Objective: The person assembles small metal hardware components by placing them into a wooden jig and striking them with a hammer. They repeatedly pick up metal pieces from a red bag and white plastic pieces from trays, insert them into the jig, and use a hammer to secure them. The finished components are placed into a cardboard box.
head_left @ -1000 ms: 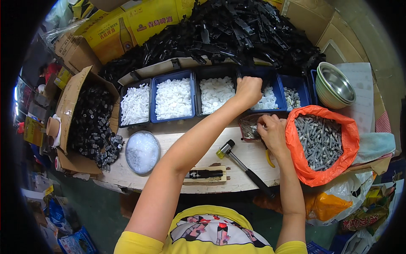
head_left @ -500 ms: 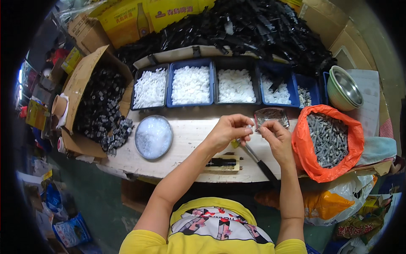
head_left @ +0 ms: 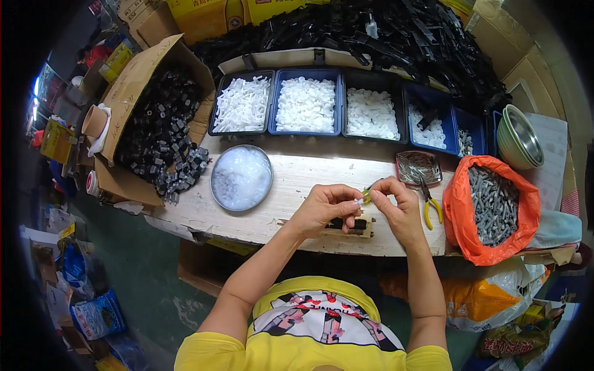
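My left hand [head_left: 326, 210] is closed in a pinch on a small white plastic piece [head_left: 360, 201] over the bench. Beside it my right hand [head_left: 398, 210] has thumb and fingers pressed together at the same spot; what they hold is too small to make out. A bit of something yellow-green [head_left: 367, 196] shows between the hands. Under them lies a pale fixture block [head_left: 366, 233] with black parts in it, partly covered by my left fingers. Pliers [head_left: 431, 207] with yellow handles rest right of my right hand, below a small red-rimmed tray [head_left: 419, 168] of thin metal pieces.
Bins of white plastic parts [head_left: 306, 105] line the back, before a heap of black parts [head_left: 359, 37]. A carton [head_left: 145, 68] spills black pieces at left, near a round dish [head_left: 241, 179]. An orange bag [head_left: 461, 216] of grey pieces and stacked bowls [head_left: 516, 139] stand right.
The view has shifted, and my hands have moved nearer and leftward over the bench. The pliers now show beside my right hand; the black-handled tool seen before is out of sight.
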A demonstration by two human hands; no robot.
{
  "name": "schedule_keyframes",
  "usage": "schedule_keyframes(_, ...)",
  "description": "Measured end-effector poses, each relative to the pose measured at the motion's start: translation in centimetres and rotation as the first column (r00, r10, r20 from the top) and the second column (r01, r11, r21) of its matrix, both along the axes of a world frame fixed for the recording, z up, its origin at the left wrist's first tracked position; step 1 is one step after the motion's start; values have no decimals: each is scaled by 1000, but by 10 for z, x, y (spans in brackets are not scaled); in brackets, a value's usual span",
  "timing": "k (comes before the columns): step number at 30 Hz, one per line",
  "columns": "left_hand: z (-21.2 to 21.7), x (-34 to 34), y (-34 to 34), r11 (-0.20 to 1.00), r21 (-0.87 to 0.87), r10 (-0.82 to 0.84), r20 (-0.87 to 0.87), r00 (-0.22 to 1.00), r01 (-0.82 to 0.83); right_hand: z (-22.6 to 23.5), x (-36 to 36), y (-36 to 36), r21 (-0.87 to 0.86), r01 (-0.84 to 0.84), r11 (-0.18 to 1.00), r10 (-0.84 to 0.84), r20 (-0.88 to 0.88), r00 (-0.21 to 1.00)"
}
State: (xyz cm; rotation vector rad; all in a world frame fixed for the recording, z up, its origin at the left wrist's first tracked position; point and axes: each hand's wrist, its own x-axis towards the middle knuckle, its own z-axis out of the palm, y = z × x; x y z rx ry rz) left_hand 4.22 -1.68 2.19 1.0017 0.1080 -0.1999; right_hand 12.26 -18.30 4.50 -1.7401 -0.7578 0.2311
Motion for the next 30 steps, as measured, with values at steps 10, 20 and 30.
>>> schedule_keyframes(10, -2, -11, 0, 1000, 1, 28, 35, 999, -28, 14, -6, 7, -192, -78, 978, 100, 107, 989)
schedule_keyframes(20, -21, -20, -2, 923, -365, 110, -62, 992, -125, -1, -25, 10, -92, 82, 992, -19, 542, 840)
schedule_keyframes(30, -11, -36, -9, 922, 202, 329, 37, 944, -329, -9, -32, 11, -173, 50, 984, 75, 648, 758)
